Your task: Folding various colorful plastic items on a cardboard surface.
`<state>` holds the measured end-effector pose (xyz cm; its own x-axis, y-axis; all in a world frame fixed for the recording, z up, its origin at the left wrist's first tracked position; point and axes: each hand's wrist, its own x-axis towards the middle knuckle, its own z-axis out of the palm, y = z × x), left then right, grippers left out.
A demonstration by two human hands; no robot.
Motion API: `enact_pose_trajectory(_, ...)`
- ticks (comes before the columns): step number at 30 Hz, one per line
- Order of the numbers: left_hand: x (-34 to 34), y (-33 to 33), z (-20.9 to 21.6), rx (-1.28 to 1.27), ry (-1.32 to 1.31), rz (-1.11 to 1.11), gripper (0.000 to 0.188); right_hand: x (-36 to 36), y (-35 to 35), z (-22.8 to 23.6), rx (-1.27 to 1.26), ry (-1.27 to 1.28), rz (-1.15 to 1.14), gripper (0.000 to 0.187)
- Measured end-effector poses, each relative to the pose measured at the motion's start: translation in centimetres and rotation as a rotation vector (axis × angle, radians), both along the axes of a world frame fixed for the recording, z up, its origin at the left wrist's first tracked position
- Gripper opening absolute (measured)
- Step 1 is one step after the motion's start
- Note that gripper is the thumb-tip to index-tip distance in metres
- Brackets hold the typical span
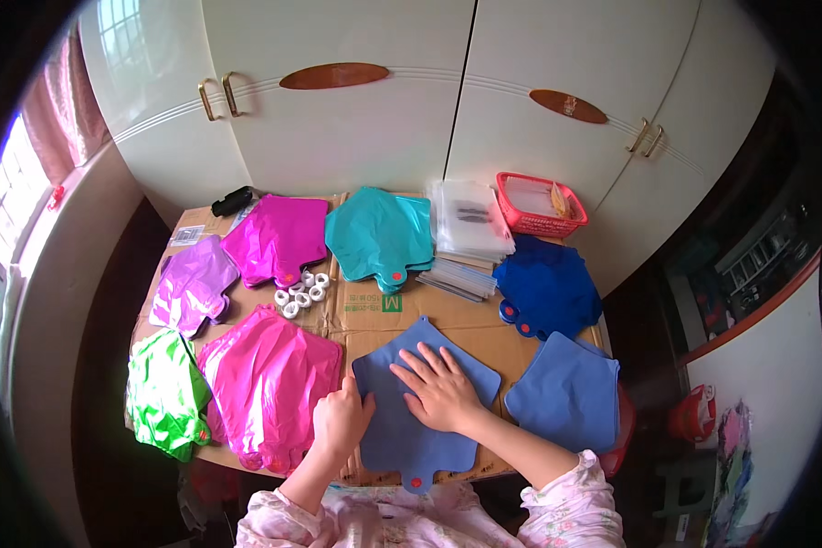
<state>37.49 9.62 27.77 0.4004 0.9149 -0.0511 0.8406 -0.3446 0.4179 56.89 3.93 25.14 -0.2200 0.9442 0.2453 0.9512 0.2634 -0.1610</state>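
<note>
A flat, uninflated matte blue balloon [388, 438], with a red dot on its bottom tab, lies in front of me on the cardboard. My right hand [443, 393] rests palm down on it, fingers spread. At its left edge is my left hand [340, 418], fingers curled and thumb over the balloon's edge; whether it pinches anything is hidden. Close by on the left lies a pile of shiny pink balloons [269, 388]. To the right sits a stack of similar matte blue balloons [564, 393].
Around the cardboard [411, 320] lie green [166, 391], lilac [192, 288], magenta [279, 237], teal [379, 233] and dark blue balloons [553, 283]. White rings [303, 294], clear plastic bags [470, 219] and a red basket [543, 219] stand toward the back. White cabinet doors [356, 128] rise behind.
</note>
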Motion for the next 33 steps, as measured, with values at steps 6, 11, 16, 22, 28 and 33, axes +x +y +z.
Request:
enact_pose_trajectory(6,-0.1,0.5,-0.8,-0.007,-0.062,-0.078,0.031,0.0,0.0,0.1,-0.029,-0.011,0.019,0.055)
enact_pose_trajectory(11,0.9,-0.8,1.0,0.023,-0.034,-0.155,0.025,0.0,0.3,0.4,-0.100,0.010,0.049,0.057)
enact_pose_trajectory(16,1.6,-2.0,1.3,0.017,-0.097,-0.288,0.019,0.1,0.4,0.3,-0.067,-0.034,0.056,0.058)
enact_pose_trajectory(22,2.1,-2.7,1.4,-0.010,-0.150,-0.341,0.014,0.0,0.4,0.5,-0.110,-0.079,0.038,0.059)
enact_pose_trajectory(28,0.0,-2.2,1.5,0.017,-0.177,-0.238,0.018,-0.5,0.4,1.3,-0.118,-0.073,0.019,0.064)
enact_pose_trajectory(33,-0.6,-0.9,0.2,0.136,-0.178,-0.128,0.028,-0.5,0.4,1.0,-0.135,-0.032,0.013,0.066)
